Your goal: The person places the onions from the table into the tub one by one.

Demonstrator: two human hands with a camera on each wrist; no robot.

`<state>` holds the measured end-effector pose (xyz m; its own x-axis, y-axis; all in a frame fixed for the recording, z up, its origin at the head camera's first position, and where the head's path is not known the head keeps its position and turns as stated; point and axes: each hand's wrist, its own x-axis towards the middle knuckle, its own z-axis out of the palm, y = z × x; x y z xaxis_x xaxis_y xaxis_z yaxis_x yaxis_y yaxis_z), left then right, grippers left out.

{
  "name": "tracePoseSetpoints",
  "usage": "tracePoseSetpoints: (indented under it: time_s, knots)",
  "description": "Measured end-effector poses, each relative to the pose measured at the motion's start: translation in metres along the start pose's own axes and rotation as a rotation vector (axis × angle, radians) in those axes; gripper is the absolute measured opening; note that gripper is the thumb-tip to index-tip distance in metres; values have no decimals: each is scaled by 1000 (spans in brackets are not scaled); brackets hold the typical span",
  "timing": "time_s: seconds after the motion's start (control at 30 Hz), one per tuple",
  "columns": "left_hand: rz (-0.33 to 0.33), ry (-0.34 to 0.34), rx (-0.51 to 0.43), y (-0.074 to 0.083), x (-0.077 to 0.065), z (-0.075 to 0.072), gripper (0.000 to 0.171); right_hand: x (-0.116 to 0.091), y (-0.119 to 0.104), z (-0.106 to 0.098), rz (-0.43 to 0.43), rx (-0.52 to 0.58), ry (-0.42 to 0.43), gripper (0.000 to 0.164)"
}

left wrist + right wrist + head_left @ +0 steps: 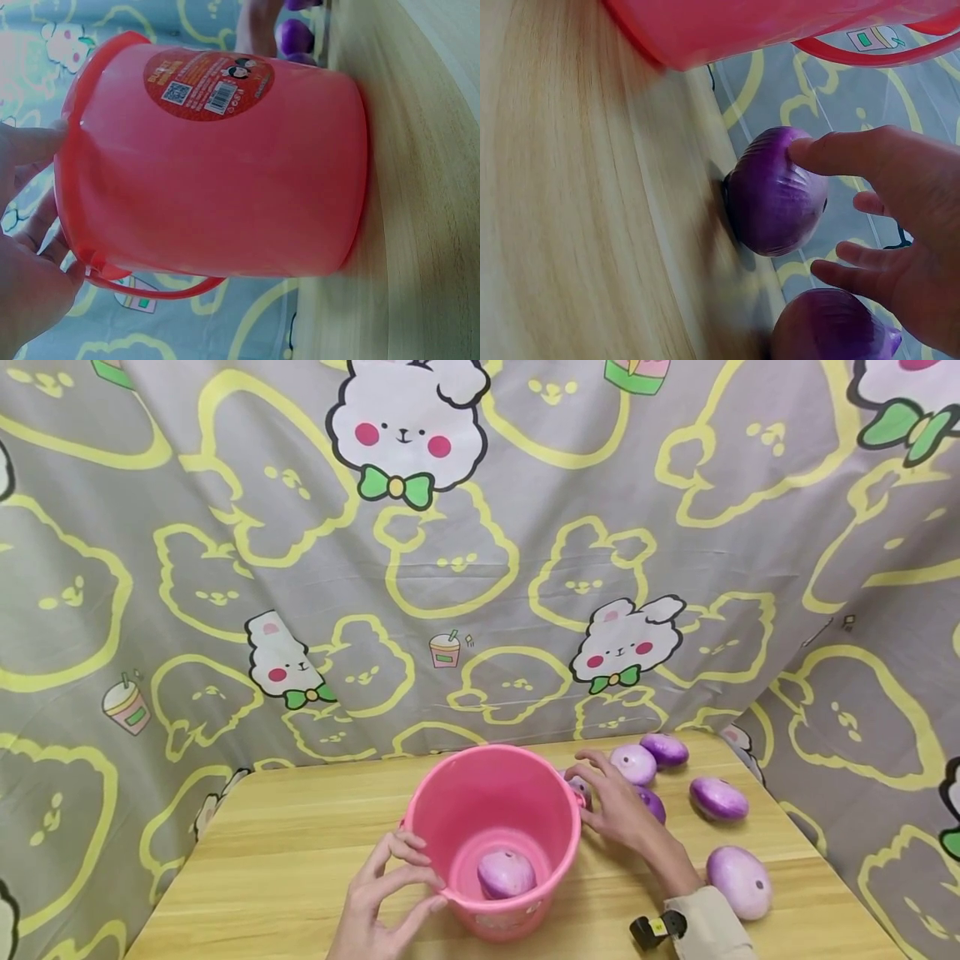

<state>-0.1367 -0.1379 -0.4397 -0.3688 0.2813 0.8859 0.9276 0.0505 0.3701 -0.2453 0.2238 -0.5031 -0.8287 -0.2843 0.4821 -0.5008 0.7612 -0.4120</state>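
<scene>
A pink bucket [495, 789] stands upright on the table with one red onion [506, 873] lying at its bottom. My left hand [382, 893] holds the bucket's near-left rim, thumb and fingertips at the edge; the left wrist view shows the thumb [34, 145] against the rim. To the right of the bucket, my right hand [618, 802] reaches around another red onion [576, 783], its fingers spread and bent over it. In the right wrist view that onion [776, 193] rests on the table, overlapped by the thumb tip, with the other fingers apart from it.
Several more red onions lie on the right, among them a pale one [633, 765], a darker one [718, 799] and a near one [739, 882]. The bucket's handle [165, 292] hangs at its side. A patterned curtain [450, 568] borders the wooden table [300, 860].
</scene>
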Motion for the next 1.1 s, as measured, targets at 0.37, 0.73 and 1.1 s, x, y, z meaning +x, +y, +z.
tracePoseSetpoints:
  time_s: [0.37,0.73,1.1]
  knots:
    - [24,7,-23,-4,-1,1,20,2,1,3,-33,15,-44,63]
    - [50,10,-22,7,11,1,19,2,1,9,-50,30,-78,68]
    - [46,2,-18,7,11,2,19,1,3,13,-31,14,-80,67]
